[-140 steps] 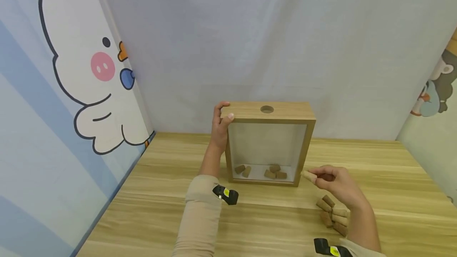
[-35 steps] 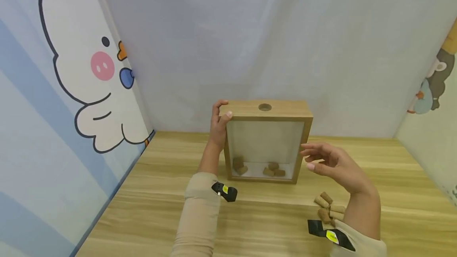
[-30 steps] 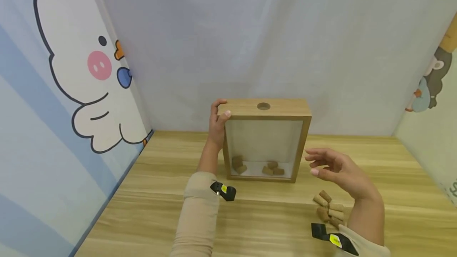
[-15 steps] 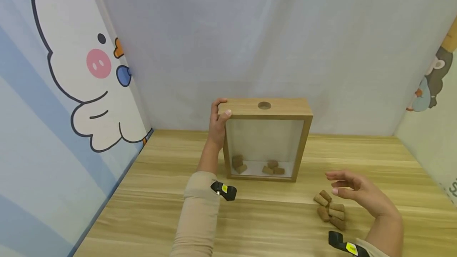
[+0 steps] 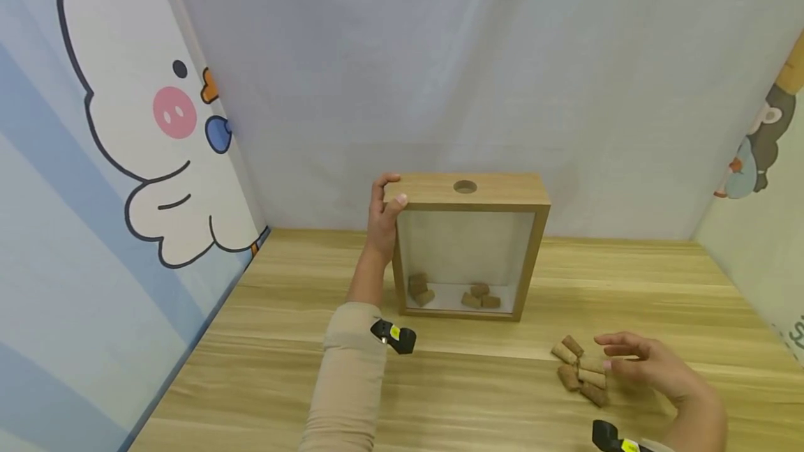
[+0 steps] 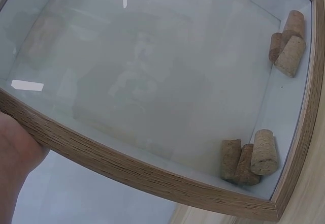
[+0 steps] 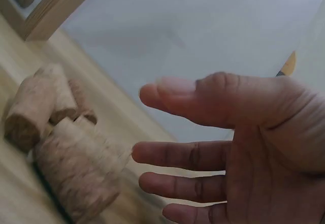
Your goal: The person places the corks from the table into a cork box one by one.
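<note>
Cork stoppers lie on the surface right of the wooden box, whose left cluster has grown from two to three. The right hand, earlier pinching one, is now empty beside them, grip parted; the left hand still holds the box's corner.

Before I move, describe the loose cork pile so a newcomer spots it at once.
Find the upright wooden box on the table. To its right and nearer the camera, beside the right hand, lies the cork pile. Unlike the corks inside the box, these lie outside, on the table.
</note>
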The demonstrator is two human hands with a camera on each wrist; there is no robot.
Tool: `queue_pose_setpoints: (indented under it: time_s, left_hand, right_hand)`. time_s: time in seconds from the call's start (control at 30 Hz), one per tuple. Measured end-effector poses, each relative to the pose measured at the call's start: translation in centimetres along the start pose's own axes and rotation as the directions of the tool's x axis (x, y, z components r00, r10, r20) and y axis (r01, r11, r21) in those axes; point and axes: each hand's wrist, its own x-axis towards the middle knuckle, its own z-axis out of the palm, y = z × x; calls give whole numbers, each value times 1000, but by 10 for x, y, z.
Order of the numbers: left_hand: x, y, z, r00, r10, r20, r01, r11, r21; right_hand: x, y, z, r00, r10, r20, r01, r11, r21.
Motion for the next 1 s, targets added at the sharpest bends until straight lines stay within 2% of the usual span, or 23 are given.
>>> queue_pose_setpoints:
  time_s: [0.1,0.2,0.47,0.53,0.77,0.87,1.0]
  left_hand:
    - [0,1,0,1000,2,-5,-2,1000,2]
    - [0,2,0,1000,0,-7,1,1000,7]
    - [0,1,0,1000,3,10,-3,1000,-16]
    - [-1,3,0,1000,-7,13,7,1000,-20]
    - [-11,30,6,1000,-1,20,2,1000,-11]
    - [-12,34,8,1000,-8,19,9,1000,-6]
    - [-12,35,7,1000,-6,26,6,1000,-1]
  right_hand:
    - [2,7,3,998,62,-10,-62,998,4]
    - [4,13,4,997,75,-12,-75,997,-2]
    - [8,18,5,999,13,49,-15,1000,22]
    - [9,17,6,998,27,50,-27,1000,14]
    - [13,17,6,998,59,-21,-62,984,-168]
    - [12,16,4,997,66,-38,-72,979,-191]
    - [8,13,2,992,109,-59,-118,978,-174]
